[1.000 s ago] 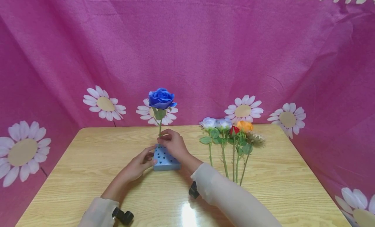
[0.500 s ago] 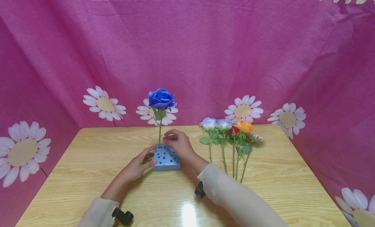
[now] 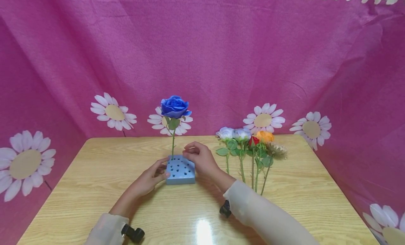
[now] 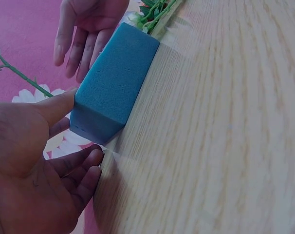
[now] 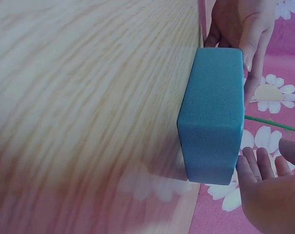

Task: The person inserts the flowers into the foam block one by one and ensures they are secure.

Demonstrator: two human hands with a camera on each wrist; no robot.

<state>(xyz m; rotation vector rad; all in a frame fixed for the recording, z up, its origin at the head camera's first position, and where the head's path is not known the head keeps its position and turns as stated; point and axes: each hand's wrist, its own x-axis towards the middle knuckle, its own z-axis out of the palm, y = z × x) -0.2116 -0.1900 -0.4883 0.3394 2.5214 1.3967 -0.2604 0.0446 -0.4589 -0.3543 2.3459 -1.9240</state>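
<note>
A blue artificial rose (image 3: 174,107) stands upright, its stem in a back-left hole of a light-blue foam block (image 3: 181,180) dotted with holes. My left hand (image 3: 148,179) holds the block's left side; in the left wrist view the thumb lies at the top edge of the foam block (image 4: 116,73) and the lower fingers sit apart from it, loosely bent. My right hand (image 3: 204,162) is beside the block's back right corner, holding nothing. Seen from the right wrist, its loosely bent fingers (image 5: 264,163) are near the foam block (image 5: 213,97), and the rose stem (image 5: 271,123) rises beyond.
Right of the block, on the wooden table (image 3: 152,217), lie two pale lilac flowers (image 3: 242,134), a red rose (image 3: 253,141), an orange flower (image 3: 265,136) and a beige spiky flower (image 3: 277,150). A magenta curtain (image 3: 202,62) with printed daisies hangs behind.
My right hand has let go of the blue rose's stem and moved right, away from it. The rose stays standing in the block; my left hand stays in place.
</note>
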